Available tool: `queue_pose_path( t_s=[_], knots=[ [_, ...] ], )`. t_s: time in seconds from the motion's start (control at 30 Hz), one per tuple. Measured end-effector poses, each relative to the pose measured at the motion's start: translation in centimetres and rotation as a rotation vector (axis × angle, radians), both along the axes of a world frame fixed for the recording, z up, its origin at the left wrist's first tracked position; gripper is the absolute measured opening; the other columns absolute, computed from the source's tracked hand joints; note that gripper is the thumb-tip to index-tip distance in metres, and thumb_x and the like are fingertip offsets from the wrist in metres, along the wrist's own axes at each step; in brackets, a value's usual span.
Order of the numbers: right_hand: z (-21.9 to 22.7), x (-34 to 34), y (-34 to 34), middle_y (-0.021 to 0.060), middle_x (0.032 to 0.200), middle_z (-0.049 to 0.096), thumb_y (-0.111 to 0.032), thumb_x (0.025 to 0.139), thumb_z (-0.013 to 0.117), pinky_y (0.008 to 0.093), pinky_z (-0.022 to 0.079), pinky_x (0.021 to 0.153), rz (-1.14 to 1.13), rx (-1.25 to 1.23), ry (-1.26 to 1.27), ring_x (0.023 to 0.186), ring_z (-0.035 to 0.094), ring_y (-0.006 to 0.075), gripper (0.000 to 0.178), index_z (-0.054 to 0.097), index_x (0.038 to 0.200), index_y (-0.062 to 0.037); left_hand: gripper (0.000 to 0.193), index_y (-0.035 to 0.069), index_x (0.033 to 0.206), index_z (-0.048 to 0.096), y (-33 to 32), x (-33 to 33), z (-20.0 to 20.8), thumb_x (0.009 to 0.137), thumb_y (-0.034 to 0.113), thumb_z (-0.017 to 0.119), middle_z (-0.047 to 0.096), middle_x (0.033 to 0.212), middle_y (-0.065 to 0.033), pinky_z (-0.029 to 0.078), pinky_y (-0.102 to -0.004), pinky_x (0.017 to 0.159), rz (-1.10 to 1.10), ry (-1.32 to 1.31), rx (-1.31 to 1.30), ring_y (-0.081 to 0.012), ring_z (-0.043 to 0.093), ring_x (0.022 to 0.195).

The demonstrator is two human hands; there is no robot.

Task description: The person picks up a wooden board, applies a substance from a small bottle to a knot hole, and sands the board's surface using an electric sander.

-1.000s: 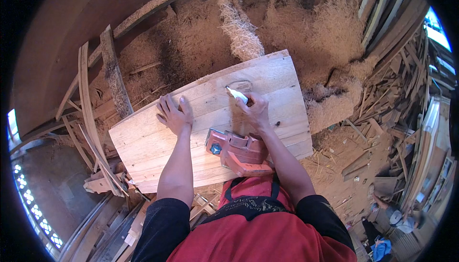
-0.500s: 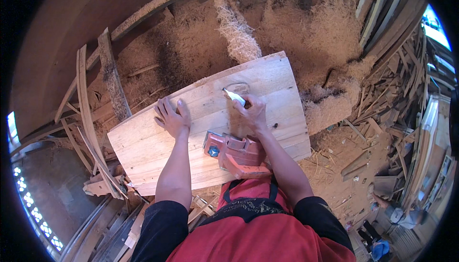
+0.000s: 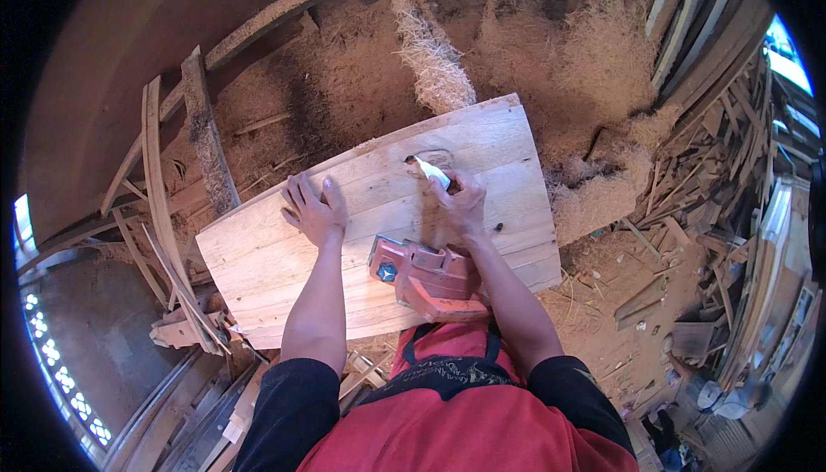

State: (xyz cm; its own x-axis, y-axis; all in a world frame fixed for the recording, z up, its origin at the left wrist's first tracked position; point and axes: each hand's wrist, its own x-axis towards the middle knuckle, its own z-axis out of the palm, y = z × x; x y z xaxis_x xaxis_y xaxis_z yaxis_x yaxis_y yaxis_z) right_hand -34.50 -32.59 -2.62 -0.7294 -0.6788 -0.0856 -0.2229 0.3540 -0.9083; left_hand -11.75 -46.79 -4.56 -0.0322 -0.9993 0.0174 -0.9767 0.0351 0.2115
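Note:
A broad, pale wooden panel (image 3: 508, 149) of joined boards lies tilted in front of me. My left hand (image 3: 316, 211) rests flat on its left part, fingers spread. In my right hand (image 3: 463, 205) is a small white squeeze bottle (image 3: 434, 173) with a tapered tip, held slanting. The tip points at a small dark hole (image 3: 409, 160) near the panel's far edge, just right of it. A pencil-like curved mark surrounds the grain there. On the panel's near side, between my forearms, sits a red power tool (image 3: 428, 276), touched by neither hand.
Wood shavings (image 3: 594, 50) cover the ground and a beam (image 3: 430, 59) beyond the panel. Long boards (image 3: 211, 141) lean at the left. Scrap wood (image 3: 718, 154) is heaped at the right, where another person (image 3: 718, 393) is at the lower edge.
The bottle's tip has shifted slightly right, off the hole, which now shows more plainly. My left hand stays in place on the panel, and the power tool has not moved.

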Motion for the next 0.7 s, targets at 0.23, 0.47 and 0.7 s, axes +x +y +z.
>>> queue_pose_path(
  t_s=[0.23, 0.47, 0.7],
  knots=[
    [0.02, -0.02, 0.05, 0.0173, 0.08, 0.071, -0.022, 0.084, 0.078, 0.0358, 0.053, 0.061, -0.041, 0.042, -0.037, 0.065, 0.068, 0.0231, 0.028, 0.074, 0.093, 0.0037, 0.067, 0.014, 0.151, 0.043, 0.06, 0.01, 0.15, 0.098, 0.055, 0.047, 0.033, 0.162, -0.0085, 0.007, -0.0599, 0.122, 0.0, -0.012, 0.001, -0.0342, 0.018, 0.153],
    [-0.45, -0.22, 0.27, 0.0166, 0.08, 0.071, -0.023, 0.084, 0.078, 0.0354, 0.052, 0.06, -0.063, 0.036, -0.05, 0.065, 0.067, 0.0219, 0.028, 0.074, 0.094, 0.0028, 0.068, 0.013, 0.152, 0.041, 0.05, 0.02, 0.28, 0.099, 0.056, 0.045, 0.032, 0.162, -0.009, 0.006, -0.0596, 0.122, -0.005, -0.02, 0.011, -0.0338, 0.017, 0.154],
    [-0.34, -0.47, 0.67, 0.0149, 0.078, 0.07, -0.022, 0.084, 0.078, 0.0355, 0.052, 0.06, -0.083, 0.03, -0.003, 0.065, 0.066, 0.0213, 0.026, 0.073, 0.092, 0.0024, 0.069, 0.013, 0.153, 0.041, 0.08, -0.21, 0.53, 0.099, 0.057, 0.044, 0.031, 0.163, -0.0099, 0.005, -0.0593, 0.122, -0.001, -0.017, 0.029, -0.0335, 0.016, 0.154]
  ],
)
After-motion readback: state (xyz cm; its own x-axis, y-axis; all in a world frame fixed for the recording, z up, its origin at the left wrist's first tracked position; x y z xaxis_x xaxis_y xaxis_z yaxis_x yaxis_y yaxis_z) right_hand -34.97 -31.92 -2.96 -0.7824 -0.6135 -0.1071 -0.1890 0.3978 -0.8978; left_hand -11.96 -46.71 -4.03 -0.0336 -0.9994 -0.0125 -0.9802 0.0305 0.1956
